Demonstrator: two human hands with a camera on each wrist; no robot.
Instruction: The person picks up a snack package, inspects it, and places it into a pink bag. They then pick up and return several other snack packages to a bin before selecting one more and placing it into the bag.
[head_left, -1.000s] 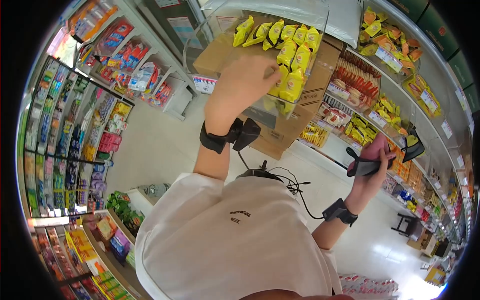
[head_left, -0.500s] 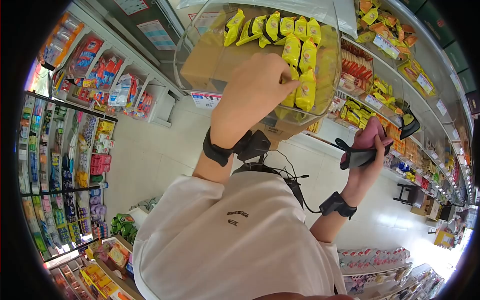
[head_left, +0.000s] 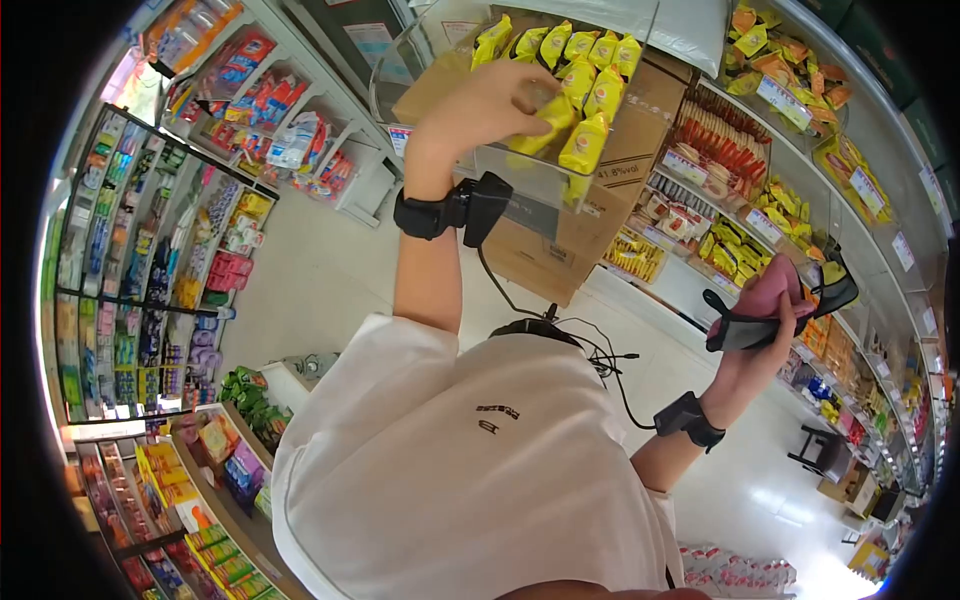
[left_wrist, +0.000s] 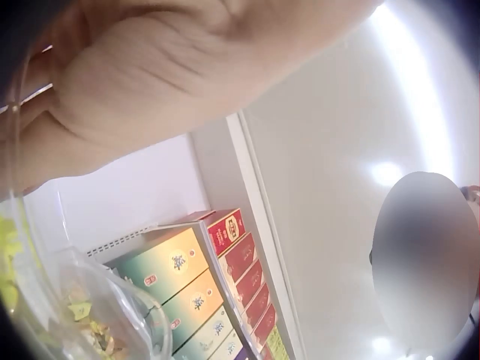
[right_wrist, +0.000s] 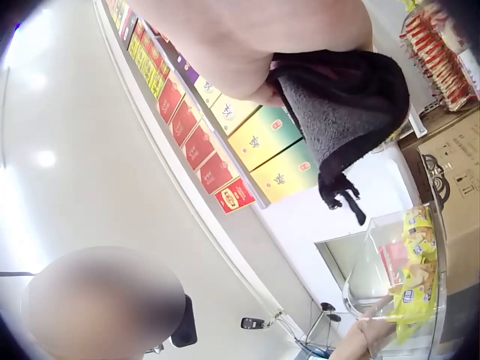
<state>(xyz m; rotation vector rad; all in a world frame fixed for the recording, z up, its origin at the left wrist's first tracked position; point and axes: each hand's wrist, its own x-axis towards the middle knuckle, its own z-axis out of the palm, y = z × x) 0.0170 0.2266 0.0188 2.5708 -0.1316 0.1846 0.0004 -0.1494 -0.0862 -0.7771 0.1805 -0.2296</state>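
My left hand (head_left: 470, 115) reaches into a clear plastic bin (head_left: 525, 183). Its thumb and fingers pinch a yellow packet (head_left: 555, 112), partly hidden by the hand. Beside it stand rows of similar yellow packets (head_left: 604, 92), with a brown cardboard surface under the hand. In the left wrist view the palm shows close up and the fingertips are hidden. Over on the right, my right hand (head_left: 762, 358) grips a bundled cloth (head_left: 768, 292), pink with a dark grey, black-edged part. Its fuzzy grey side and a black strap hang below the fingers in the right wrist view.
Cardboard boxes (head_left: 540, 250) support the bin. Shelves of packaged snacks (head_left: 715, 150) curve along the right, while bagged goods (head_left: 300, 145) and a rack of small items (head_left: 150, 270) line the left. Cables (head_left: 600, 355) hang at the waist. A dark stool (head_left: 825, 450) stands farther right.
My left hand has shifted up and left in the head view, and a yellow packet now tilts between its thumb and fingers. The right hand keeps its hold on the cloth.
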